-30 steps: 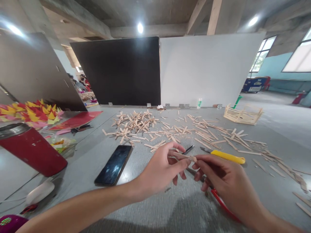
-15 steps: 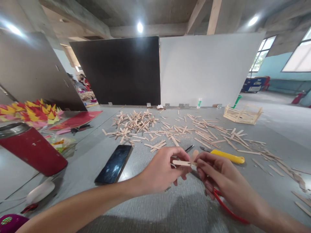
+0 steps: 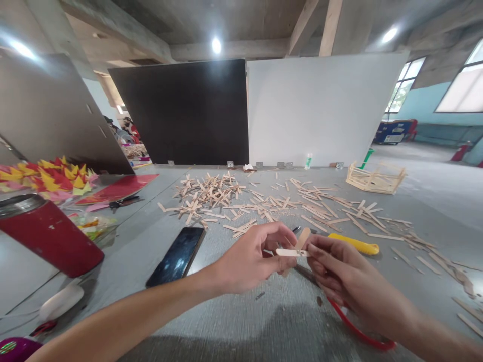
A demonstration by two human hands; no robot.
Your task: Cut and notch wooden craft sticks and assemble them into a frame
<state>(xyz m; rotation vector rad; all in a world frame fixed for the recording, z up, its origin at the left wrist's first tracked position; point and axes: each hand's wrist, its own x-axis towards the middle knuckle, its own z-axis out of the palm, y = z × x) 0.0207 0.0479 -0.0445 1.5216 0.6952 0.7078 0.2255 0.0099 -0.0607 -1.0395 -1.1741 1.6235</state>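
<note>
Two or more pale wooden craft sticks (image 3: 289, 253) cross near one end, one lying sideways and another slanting up behind it. My right hand (image 3: 345, 274) pinches them at the crossing between thumb and forefinger. From the other side my left hand (image 3: 256, 256) closes on the sticks with thumb and curled fingers; its far fingers are partly hidden. Red-handled scissors (image 3: 356, 329) show under my right hand, largely covered by it; whether the hand touches them I cannot tell. A yellow utility knife (image 3: 354, 244) lies just behind that hand, and a dark pen (image 3: 297, 230) peeks out beyond the sticks.
Loose craft sticks (image 3: 211, 193) are strewn across the grey table. A phone (image 3: 175, 256), red tumbler (image 3: 53, 234) and white mouse (image 3: 62, 300) are at left, with folded paper pieces (image 3: 49, 176) beyond. A stick-built frame (image 3: 375, 179) stands back right; upright boards (image 3: 181, 110) line the rear.
The crossed sticks have shifted slightly right and turned, so the slanting one shows more. My left fingers have moved in closer to the crossing. More of the red scissor handle is visible.
</note>
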